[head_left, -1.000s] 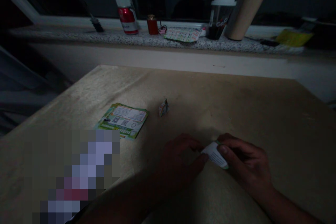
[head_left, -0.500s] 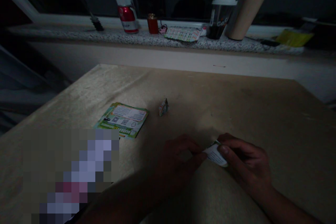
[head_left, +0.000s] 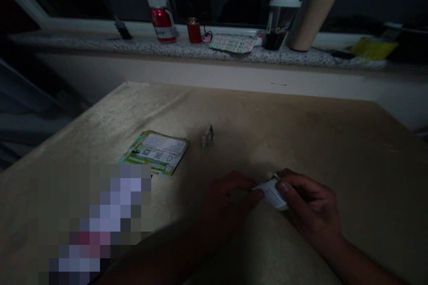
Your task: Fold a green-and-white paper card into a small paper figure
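A small folded piece of printed paper (head_left: 273,194), white with dark lines of text and a green edge, is held between both hands above the table. My right hand (head_left: 312,205) grips its right side, with the thumb pressed on the front. The thumb and fingertip of my left hand (head_left: 230,198) pinch its left corner; this hand lies in shadow. Further left rests a stack of green and white printed leaflets (head_left: 162,151). Between the stack and the hands, a small folded paper piece (head_left: 207,136) stands upright on the table.
The pale table (head_left: 317,129) reaches a wall under a speckled windowsill (head_left: 133,46). On the sill stand a red can (head_left: 162,26), a small red bottle (head_left: 194,31), a lidded cup (head_left: 277,22), a cardboard tube (head_left: 314,13) and a yellow packet (head_left: 374,49). A pixelated patch hides the lower left.
Both hands have shifted very slightly left with the paper, which tilts a little differently. The leaflets and the standing folded piece have stayed in place.
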`<action>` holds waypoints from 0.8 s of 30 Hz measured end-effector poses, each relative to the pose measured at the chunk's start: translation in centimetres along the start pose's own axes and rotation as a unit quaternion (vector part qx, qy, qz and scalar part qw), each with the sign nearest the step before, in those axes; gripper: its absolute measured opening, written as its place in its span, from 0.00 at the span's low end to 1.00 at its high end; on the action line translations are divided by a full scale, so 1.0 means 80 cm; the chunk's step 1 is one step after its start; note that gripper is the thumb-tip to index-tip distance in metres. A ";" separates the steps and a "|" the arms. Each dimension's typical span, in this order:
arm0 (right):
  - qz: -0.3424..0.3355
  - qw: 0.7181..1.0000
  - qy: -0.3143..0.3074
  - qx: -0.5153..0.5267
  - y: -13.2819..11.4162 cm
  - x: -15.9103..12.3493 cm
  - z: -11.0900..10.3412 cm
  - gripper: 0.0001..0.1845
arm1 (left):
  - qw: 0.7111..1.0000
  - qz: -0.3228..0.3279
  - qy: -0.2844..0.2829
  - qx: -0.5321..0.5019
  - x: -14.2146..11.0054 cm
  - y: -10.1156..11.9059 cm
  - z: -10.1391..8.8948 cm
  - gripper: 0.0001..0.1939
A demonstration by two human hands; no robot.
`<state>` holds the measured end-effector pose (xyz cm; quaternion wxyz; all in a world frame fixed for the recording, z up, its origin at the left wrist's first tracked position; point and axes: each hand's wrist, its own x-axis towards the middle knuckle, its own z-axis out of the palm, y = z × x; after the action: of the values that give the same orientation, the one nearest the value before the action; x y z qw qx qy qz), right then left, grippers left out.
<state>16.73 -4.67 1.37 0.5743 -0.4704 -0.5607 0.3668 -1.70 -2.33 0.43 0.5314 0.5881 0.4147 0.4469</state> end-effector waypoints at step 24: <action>-0.062 0.986 -0.149 -0.051 0.002 0.015 -0.012 0.07 | 0.989 -0.016 -0.149 0.000 0.012 0.012 -0.028 0.11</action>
<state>17.85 -3.62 1.65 0.4812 -0.4033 -0.6860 0.3677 -3.61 -0.92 1.53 0.5944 0.6414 0.3407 0.3454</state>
